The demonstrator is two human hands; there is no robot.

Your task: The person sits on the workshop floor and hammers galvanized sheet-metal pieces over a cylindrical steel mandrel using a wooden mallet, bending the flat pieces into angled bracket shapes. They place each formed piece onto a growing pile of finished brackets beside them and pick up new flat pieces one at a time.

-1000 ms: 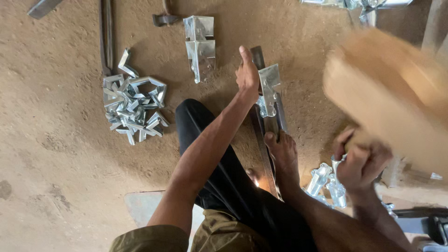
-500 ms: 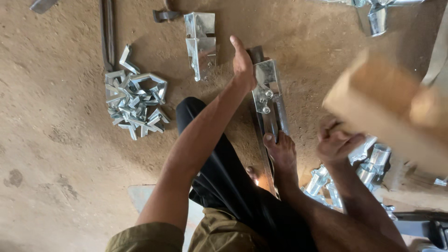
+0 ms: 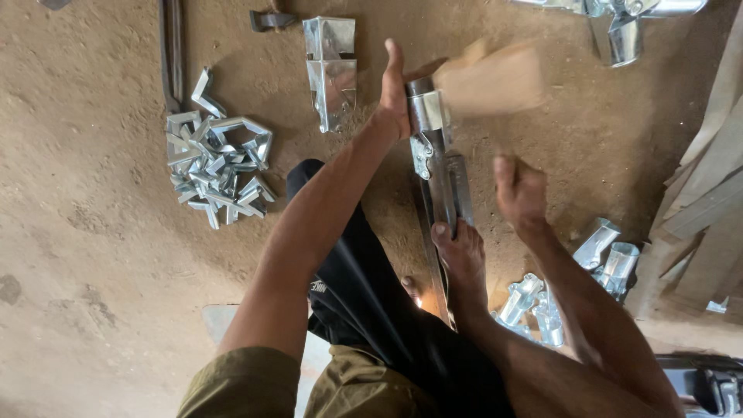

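Down at the centre of the floor, pinned under a bare foot [image 3: 460, 259] at 6 o'clock, lies a long steel bar [image 3: 450, 193], with a shiny metal bracket [image 3: 428, 116] seated on its far end. Just at 3 o'clock of that bracket, touching or nearly so, blurs a wooden mallet [image 3: 491, 77]. Left hand [image 3: 395, 97]: flat and open, fingers straight, palm pressed against the bracket's 9 o'clock side. Right hand [image 3: 520, 193]: closed in a fist, seemingly round the mallet's handle, though blur hides the handle itself. Probably best to keep the foot heavy on the bar, strike square on the bracket's face, and hold the left fingers well clear of the mallet's path, since a glancing blow could skid onto them. All around spreads a packed dirt floor [image 3: 93, 271], brown and dusty, uneven enough to let the bar rock. At 3 o'clock lean wooden planks [image 3: 712, 178]; at 9 o'clock sits a loose pile of small bent brackets [image 3: 213, 166]; at 11 o'clock, two folded sheet-metal pieces [image 3: 331, 70]; at 4 o'clock, a cluster of bright tube fittings [image 3: 604, 251].
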